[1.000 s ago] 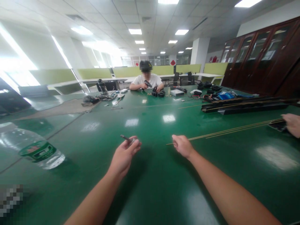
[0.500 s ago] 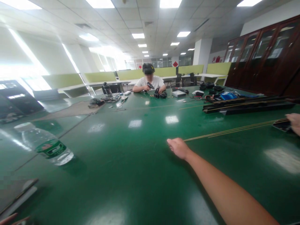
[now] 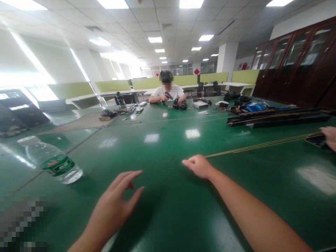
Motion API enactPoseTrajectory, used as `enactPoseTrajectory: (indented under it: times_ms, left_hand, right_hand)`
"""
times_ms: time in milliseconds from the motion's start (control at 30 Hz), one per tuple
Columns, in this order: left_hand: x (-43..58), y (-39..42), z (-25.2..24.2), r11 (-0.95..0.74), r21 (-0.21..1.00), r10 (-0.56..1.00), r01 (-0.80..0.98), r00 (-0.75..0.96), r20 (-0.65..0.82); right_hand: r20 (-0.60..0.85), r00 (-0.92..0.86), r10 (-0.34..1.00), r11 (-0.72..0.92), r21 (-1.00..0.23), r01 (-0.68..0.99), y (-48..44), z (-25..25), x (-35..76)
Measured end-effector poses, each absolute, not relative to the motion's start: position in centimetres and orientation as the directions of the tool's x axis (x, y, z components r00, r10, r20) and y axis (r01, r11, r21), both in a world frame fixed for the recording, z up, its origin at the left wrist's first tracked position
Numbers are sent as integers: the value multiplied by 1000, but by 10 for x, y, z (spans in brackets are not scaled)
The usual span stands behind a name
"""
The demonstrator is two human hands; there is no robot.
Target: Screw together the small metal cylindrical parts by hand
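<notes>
My left hand (image 3: 115,204) hovers over the green table (image 3: 168,210) with its fingers stretched out and apart, and nothing shows in it. My right hand (image 3: 198,165) rests farther out, its fingers pinched together at the near end of several thin brass rods (image 3: 262,144). The rods run away to the right across the table. What exactly the pinch holds is hard to see.
A clear plastic water bottle (image 3: 51,161) lies on its side at the left. Long black rails (image 3: 275,119) lie at the right rear. Another person's hand (image 3: 330,137) rests by a dark object at the right edge. A person (image 3: 167,91) sits at the far end among tools.
My left hand, which held a small dark piece a second ago, dropped out of sight and has come back empty with fingers spread. My right hand stays at the rod ends.
</notes>
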State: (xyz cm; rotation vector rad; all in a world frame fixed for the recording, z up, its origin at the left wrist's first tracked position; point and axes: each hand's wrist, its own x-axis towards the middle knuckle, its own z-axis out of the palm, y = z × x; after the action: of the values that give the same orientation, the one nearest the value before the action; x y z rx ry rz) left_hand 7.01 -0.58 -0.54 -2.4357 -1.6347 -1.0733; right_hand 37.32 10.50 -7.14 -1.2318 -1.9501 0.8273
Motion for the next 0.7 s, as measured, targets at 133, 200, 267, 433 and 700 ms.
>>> enactPoseTrajectory:
  times_ms: [133, 200, 267, 433, 700]
  left_hand:
    - [152, 47, -26, -596, 226, 792, 770, 520, 319]
    - [184, 67, -33, -689, 167, 719, 705, 639, 273]
    - [205, 81, -38, -740, 122, 668, 662, 701, 248]
    - [214, 92, -42, -780, 126, 622, 613, 739, 260]
    - [112, 58, -14, -510, 262, 828, 819, 385, 408]
  right_hand:
    - [223, -342, 913, 386, -745, 544, 104, -71, 373]
    - [230, -369, 901, 413, -716, 563, 104, -70, 373]
    - [235, -382, 894, 431, -688, 584, 105, -68, 374]
    - [245, -386, 890, 444, -663, 603, 107, -68, 376]
    - [139, -416, 899, 374, -738, 561, 98, -65, 377]
